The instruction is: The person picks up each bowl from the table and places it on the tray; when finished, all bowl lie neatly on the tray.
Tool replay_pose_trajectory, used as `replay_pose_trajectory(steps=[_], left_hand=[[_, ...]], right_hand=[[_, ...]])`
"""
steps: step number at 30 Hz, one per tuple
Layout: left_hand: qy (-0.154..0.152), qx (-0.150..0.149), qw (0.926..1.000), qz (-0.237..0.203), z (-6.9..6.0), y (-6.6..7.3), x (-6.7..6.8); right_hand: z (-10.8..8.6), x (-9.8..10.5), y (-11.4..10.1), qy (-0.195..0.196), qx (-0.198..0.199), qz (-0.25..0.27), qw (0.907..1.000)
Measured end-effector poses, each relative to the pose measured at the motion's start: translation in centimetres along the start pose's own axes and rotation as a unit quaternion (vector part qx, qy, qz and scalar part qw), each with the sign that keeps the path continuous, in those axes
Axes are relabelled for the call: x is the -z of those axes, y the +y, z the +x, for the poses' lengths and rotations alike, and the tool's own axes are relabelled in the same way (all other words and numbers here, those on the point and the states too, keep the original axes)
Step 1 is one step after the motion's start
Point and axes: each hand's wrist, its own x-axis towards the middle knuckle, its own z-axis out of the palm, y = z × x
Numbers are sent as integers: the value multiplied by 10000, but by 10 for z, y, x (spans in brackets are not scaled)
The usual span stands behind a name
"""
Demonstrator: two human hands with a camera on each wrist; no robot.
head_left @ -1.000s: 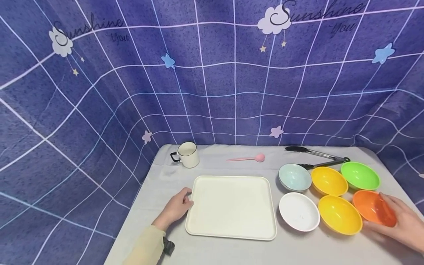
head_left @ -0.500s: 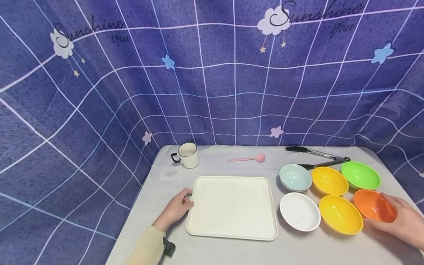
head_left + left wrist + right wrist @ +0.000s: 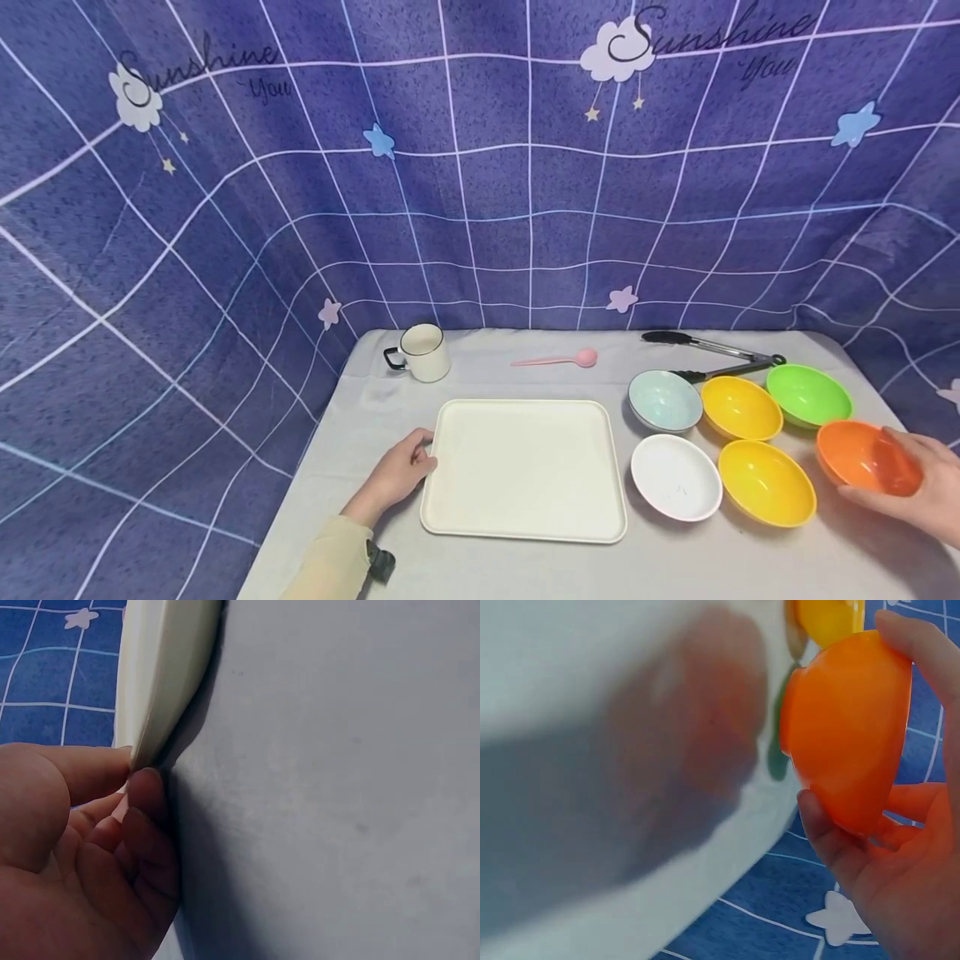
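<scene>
orange bowl [image 3: 862, 458] is gripped between the thumb and fingers of the right hand [image 3: 933, 492]. it is held, mouth upward, above the pale grey cloth [image 3: 555, 575] at the right side of the table, and a blurred shadow is cast below it. the green bowl [image 3: 808, 397] is seen just behind it, and the near yellow bowl [image 3: 767, 483] is set to its left, a little apart.

by the left hand [image 3: 399, 468], the left edge of the cream tray [image 3: 525, 471] is pinched, with the fingers curled in, as is shown by the left wrist view. the tray is laid flat in front of the person, and the white bowl [image 3: 677, 477] is placed just beside its right edge.

behind the white bowl and the near yellow bowl, a light blue bowl [image 3: 665, 402] and a far yellow bowl [image 3: 741, 408] are lined up with the green one. black-tipped tongs [image 3: 723, 348] are spread behind that row. a pink spoon [image 3: 586, 357] is laid beyond the tray, and a black-rimmed mug [image 3: 426, 356] is stood to its left, its handle turned leftward.
</scene>
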Motion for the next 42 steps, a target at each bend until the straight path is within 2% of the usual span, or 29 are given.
replay_pose_trajectory(steps=[3, 8, 15, 19, 25, 31, 38, 42], left_hand=[[-61, -54, 10000, -56, -2, -1, 1], [-111, -52, 9996, -248, -5, -3, 2], [-203, -189, 9991, -327, -2, 0, -1], [-164, -163, 9993, -286, -2, 0, -1], [-43, -120, 9995, -301, -5, -5, 1], [-11, -33, 9995, -316, -6, -6, 0], [1, -16, 9996, -271, -4, -7, -3], [-10, -13, 9996, -271, -4, -5, -2]], right_hand=[[4, 4, -5, 36, -20, -44, 10000], [11, 8, -15, -155, -81, -170, 9997], [13, 12, -25, -7, 137, -133, 9998], [21, 14, -38, -241, 282, -262, 9990], [43, 9, -76, -860, 706, -300, 9933], [61, -9, -114, -891, 1386, -178, 9862], [79, -33, -165, -1432, 1480, -77, 9785], [87, -53, -193, -1601, 1788, 23, 9708]])
